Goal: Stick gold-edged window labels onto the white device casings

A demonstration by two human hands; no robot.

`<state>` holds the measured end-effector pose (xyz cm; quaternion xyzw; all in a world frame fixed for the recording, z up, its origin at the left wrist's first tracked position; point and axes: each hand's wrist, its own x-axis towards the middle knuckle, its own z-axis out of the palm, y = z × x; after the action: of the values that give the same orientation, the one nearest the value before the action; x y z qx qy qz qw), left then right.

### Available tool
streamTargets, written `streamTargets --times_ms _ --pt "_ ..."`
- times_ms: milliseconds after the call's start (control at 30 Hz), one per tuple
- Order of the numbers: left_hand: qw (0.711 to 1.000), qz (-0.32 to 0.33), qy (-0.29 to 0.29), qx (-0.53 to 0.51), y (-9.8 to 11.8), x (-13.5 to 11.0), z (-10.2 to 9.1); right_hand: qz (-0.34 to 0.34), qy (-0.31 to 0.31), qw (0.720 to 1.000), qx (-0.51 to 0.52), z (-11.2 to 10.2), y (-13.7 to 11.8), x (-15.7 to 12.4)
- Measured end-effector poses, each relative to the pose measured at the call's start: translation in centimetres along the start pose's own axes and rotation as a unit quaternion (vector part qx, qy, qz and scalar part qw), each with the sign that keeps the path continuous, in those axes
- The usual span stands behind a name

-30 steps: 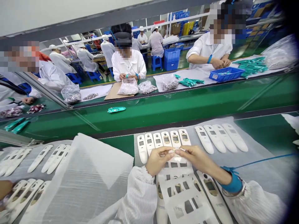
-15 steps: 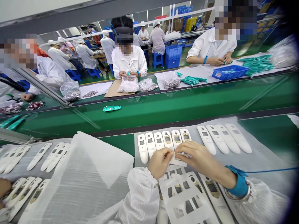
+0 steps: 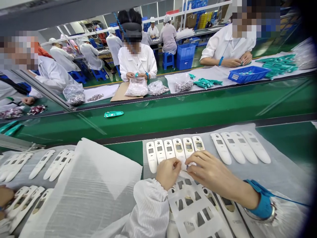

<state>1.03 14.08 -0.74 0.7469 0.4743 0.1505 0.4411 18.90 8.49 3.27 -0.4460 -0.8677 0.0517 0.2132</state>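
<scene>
My left hand (image 3: 169,172) is closed, thumb and fingertips pinched together; whatever they hold is too small to make out. Just to its right, my right hand (image 3: 210,172) has its thumb and fingers curled in a pinch, with a tiny piece between them that I cannot name. Both hands are over the lower ends of a row of white handheld device shells (image 3: 178,148) with small display windows. Below the hands, a white die-cut sticker sheet (image 3: 190,206) with cut-out openings lies across more white shells (image 3: 226,206), covering parts of them.
Four-sided green conveyor belt (image 3: 173,114) runs beyond my bench, carrying one teal shell (image 3: 113,114). White foam sheet (image 3: 109,191) lies left, beside further white shells (image 3: 42,164). More shells (image 3: 237,147) lie right. Co-workers sit opposite, near a blue bin (image 3: 249,75). A cord trails from my right wristband (image 3: 262,200).
My fingertips, which met over the shells, have moved slightly apart. My right forearm has shifted a little down and right. The teal shell has slid left on the belt.
</scene>
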Motion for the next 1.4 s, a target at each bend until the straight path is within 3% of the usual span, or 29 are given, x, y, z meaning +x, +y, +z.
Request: streamTargets --times_ms 100,167,267,333,467,600,933,1400 --pt "1.000 0.009 -0.025 0.009 -0.2 -0.2 -0.8 0.073 -0.007 0.984 0.161 -1.1 0.8 0.2" --pt "0.999 0.027 -0.047 0.007 -0.2 -0.6 -1.2 0.157 0.013 0.949 0.273 -1.1 2.2 1.0" --pt "0.996 0.069 -0.047 0.019 -0.4 -1.4 -1.1 0.284 0.058 0.879 0.378 0.8 4.6 3.2" --pt "0.994 0.104 0.000 0.033 -0.7 -1.9 -0.6 0.330 0.073 0.856 0.391 3.1 5.8 4.7" --pt "0.986 0.116 0.108 0.047 -1.6 -2.4 0.5 0.338 0.099 0.863 0.362 7.2 6.7 6.5" --pt "0.984 0.102 0.124 0.082 -2.3 -2.6 1.1 0.331 0.111 0.874 0.338 9.0 6.5 6.4" --pt "0.985 0.093 0.116 0.093 -2.6 -2.6 1.3 0.308 0.111 0.893 0.309 9.7 6.3 5.9" --pt "0.983 0.097 0.115 0.100 -2.7 -2.7 1.4 0.306 0.118 0.895 0.303 9.9 6.4 5.8"
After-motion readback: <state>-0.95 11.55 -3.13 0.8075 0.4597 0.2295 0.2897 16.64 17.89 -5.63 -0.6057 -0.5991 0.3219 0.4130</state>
